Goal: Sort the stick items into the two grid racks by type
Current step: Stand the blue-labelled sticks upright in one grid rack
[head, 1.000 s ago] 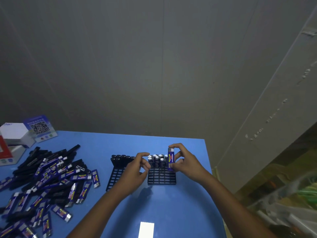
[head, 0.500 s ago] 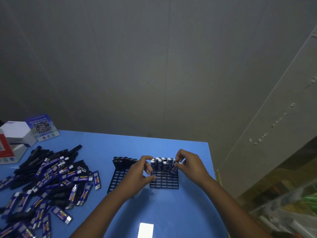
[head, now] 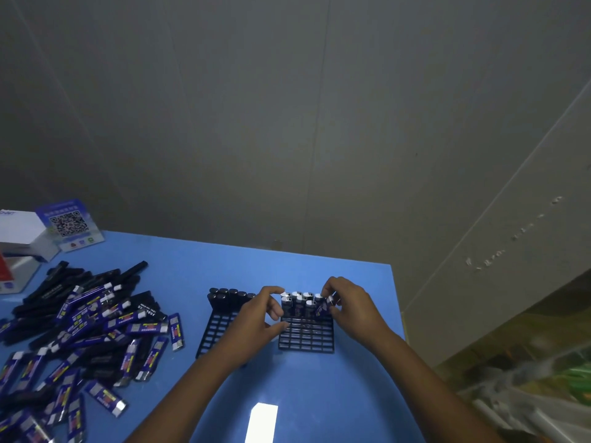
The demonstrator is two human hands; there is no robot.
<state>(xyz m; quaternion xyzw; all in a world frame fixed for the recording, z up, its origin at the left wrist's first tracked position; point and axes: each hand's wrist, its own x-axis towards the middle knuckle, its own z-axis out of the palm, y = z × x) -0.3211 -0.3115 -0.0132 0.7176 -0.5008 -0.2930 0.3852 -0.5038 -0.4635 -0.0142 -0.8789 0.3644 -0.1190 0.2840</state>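
Observation:
Two black grid racks stand side by side on the blue table. The left rack (head: 215, 330) carries a back row of black sticks (head: 228, 295). The right rack (head: 307, 338) holds several upright blue sticks (head: 299, 303) along its back rows. My right hand (head: 350, 306) pinches one blue stick (head: 323, 307), tilted, at the right end of the rack's second row. My left hand (head: 256, 318) grips the right rack's left edge between thumb and fingers. A mixed pile of black and blue sticks (head: 83, 327) covers the table's left side.
A white box (head: 19, 231) and a QR-code card (head: 68, 223) sit at the table's back left corner. The table's right edge (head: 398, 314) runs just beside the right rack. A grey wall rises behind. Clutter lies on the floor at the lower right.
My right hand has lowered the blue stick from above the right rack into its second row, where it now leans. My left hand has stayed at the rack's left edge.

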